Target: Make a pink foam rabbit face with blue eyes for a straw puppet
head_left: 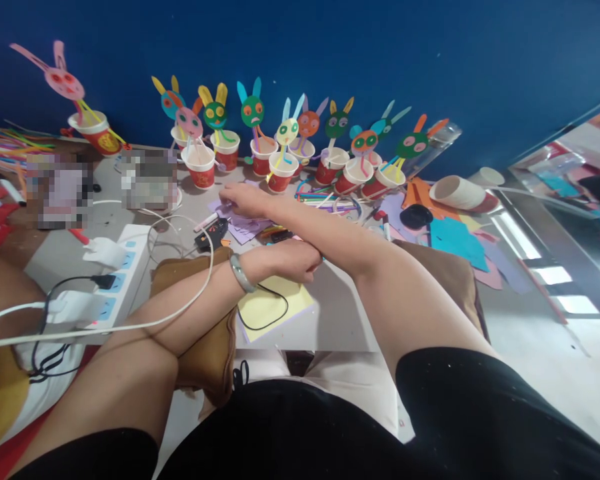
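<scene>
Purple paper: light-purple cut sheets and scraps of thin paper [243,229] lie on the grey table [343,313], under and around the right hand's fingers.
Paper's handling: it should be very light, soft to bend and quick to crease or tear; flat on the table it would likely slide, so a lifted edge or corner between thumb and forefinger looks the best hold.
Right hand: the bare right hand [243,200] reaches across the left one, fingers bent over the paper; I cannot tell whether they pinch a piece or only rest there.
Left hand: the bare left hand [295,260], below a pale grey-green bangle [242,273], has its fingers curled in together; anything inside them is hidden.
Yellow sheets: a flat yellow rectangle of paper with a purple edge [275,312] lies on the body side of the left fingers, a thin black cord loop [287,305] across it.
Black object: a small dark item of unclear kind [211,235] sits to the near left of the right fingers.
Coloured sticks: thin multicoloured strips [323,198] lie to the right of the right fingers.
Rabbit cups: red-and-white paper cups [200,168] with paper rabbit heads [189,122] stand beyond the right fingers.
Power strip: a long white plastic socket block [133,263] lies well left of the left fingers.
</scene>
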Demonstrator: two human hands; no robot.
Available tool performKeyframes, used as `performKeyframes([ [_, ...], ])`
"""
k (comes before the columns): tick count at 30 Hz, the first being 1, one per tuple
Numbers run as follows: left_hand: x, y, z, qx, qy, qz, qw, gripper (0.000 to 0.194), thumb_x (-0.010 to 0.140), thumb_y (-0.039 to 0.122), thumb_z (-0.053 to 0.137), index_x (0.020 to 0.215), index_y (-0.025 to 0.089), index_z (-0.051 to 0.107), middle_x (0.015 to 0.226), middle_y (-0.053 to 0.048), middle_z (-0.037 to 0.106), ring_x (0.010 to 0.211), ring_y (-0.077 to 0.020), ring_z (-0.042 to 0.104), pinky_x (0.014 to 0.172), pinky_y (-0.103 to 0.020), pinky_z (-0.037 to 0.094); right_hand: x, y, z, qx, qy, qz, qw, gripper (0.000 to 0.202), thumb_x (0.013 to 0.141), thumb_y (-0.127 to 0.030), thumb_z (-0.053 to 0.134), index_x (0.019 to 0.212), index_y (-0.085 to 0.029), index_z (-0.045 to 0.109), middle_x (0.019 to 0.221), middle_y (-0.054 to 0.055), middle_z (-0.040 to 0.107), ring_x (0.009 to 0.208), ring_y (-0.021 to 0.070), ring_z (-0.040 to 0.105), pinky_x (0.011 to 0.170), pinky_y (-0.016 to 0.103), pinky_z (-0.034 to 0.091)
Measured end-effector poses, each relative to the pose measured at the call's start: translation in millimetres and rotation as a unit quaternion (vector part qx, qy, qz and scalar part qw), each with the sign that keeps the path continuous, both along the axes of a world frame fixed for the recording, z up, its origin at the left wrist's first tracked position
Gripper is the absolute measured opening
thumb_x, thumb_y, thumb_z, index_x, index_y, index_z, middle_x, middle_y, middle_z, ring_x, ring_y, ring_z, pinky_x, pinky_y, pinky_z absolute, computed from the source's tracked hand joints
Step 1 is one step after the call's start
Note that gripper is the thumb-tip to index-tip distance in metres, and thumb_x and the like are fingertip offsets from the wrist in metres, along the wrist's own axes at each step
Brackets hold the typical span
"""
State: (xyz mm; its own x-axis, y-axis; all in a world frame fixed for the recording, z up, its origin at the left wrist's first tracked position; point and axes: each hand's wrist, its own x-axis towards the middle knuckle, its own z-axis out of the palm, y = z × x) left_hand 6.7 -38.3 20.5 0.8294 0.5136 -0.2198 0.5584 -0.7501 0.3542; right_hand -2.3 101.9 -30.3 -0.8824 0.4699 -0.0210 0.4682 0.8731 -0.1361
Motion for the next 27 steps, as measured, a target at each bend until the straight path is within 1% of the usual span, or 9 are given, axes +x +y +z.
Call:
performKeyframes([
  [2,-0.2,0.4,-1.6,0.003,0.005,-0.007,1.0,0.022,0.086,0.016,0.062,0.098,0.013,0.08,0.093,-0.009,0.079,0.072,-0.0172,0.059,0.065,-0.031,0.039,3.4,-5.2,-4.6,0.003,0.029,0.026,0.999,0.033,0.091,-0.009,0.052,0.119,-0.02,0.066,0.128,0.011,0.068,0.113,0.0253,0.062,0.089,0.034,0.044],
  [4,-0.1,1.2,-3.3,0.005,0.011,-0.01,1.0,0.021,0.087,0.017,0.061,0.095,0.014,0.08,0.093,-0.008,0.079,0.07,-0.0167,0.059,0.063,-0.031,0.038,15.0,-11.8,-5.8,0.014,0.059,0.05,0.997,0.032,0.094,-0.015,0.053,0.123,-0.019,0.066,0.129,0.012,0.068,0.111,0.0257,0.062,0.088,0.034,0.044],
  [6,0.2,1.9,-4.0,0.008,0.013,-0.007,1.0,0.019,0.087,0.018,0.061,0.092,0.015,0.079,0.088,-0.007,0.077,0.066,-0.0163,0.056,0.06,-0.031,0.035,33.6,-18.5,-3.5,0.033,0.087,0.036,0.995,0.031,0.097,-0.021,0.052,0.124,-0.019,0.067,0.127,0.012,0.071,0.11,0.0267,0.063,0.086,0.035,0.043],
  [8,0.2,2.1,-3.4,0.01,0.007,-0.004,1.0,0.017,0.085,0.019,0.062,0.09,0.015,0.078,0.083,-0.006,0.075,0.062,-0.0155,0.052,0.058,-0.032,0.034,56.0,-23.2,0.6,0.05,0.099,-0.018,0.994,0.031,0.101,-0.026,0.048,0.121,-0.017,0.07,0.122,0.013,0.075,0.106,0.0269,0.066,0.084,0.035,0.042],
  [10,0.0,1.8,-1.9,0.016,0.001,-0.003,1.0,0.015,0.084,0.017,0.062,0.088,0.015,0.077,0.079,-0.006,0.073,0.06,-0.015,0.05,0.058,-0.032,0.033,78.1,-23.9,4.7,0.074,0.102,-0.101,0.987,0.035,0.104,-0.029,0.043,0.117,-0.016,0.073,0.114,0.013,0.077,0.102,0.027,0.068,0.082,0.035,0.042],
  [14,-1.0,1.6,-0.1,0.028,0.003,-0.013,1.0,0.017,0.084,0.016,0.063,0.09,0.013,0.078,0.085,-0.008,0.075,0.064,-0.0159,0.053,0.061,-0.032,0.035,109.4,-14.0,7.6,0.102,0.066,-0.217,0.969,0.04,0.103,-0.029,0.042,0.12,-0.016,0.076,0.114,0.015,0.08,0.103,0.0296,0.07,0.083,0.037,0.043],
  [18,-1.8,3.2,-1.3,0.008,0.002,-0.018,1.0,0.021,0.084,0.016,0.062,0.096,0.013,0.079,0.088,-0.008,0.077,0.064,-0.0155,0.053,0.061,-0.03,0.036,117.7,-2.7,4.3,0.093,-0.045,-0.254,0.962,0.047,0.1,-0.025,0.044,0.138,-0.023,0.071,0.122,0.014,0.08,0.109,0.0324,0.071,0.084,0.038,0.045],
  [21,-1.7,4.2,-1.9,-0.001,0.003,-0.019,1.0,0.02,0.085,0.015,0.062,0.095,0.013,0.079,0.085,-0.007,0.076,0.063,-0.0148,0.052,0.06,-0.029,0.035,114.7,-1.6,1.8,0.078,-0.093,-0.256,0.959,0.05,0.1,-0.022,0.043,0.142,-0.025,0.069,0.127,0.014,0.078,0.112,0.0324,0.071,0.085,0.039,0.047],
  [27,-2.3,4.1,-1.2,-0.008,-0.001,-0.008,1.0,0.017,0.084,0.015,0.064,0.093,0.013,0.077,0.081,-0.006,0.075,0.06,-0.0138,0.048,0.058,-0.029,0.033,117.8,-6.8,7.3,0.051,-0.052,-0.267,0.961,0.041,0.094,-0.021,0.049,0.125,-0.02,0.076,0.121,0.016,0.079,0.11,0.0339,0.07,0.084,0.04,0.048],
])
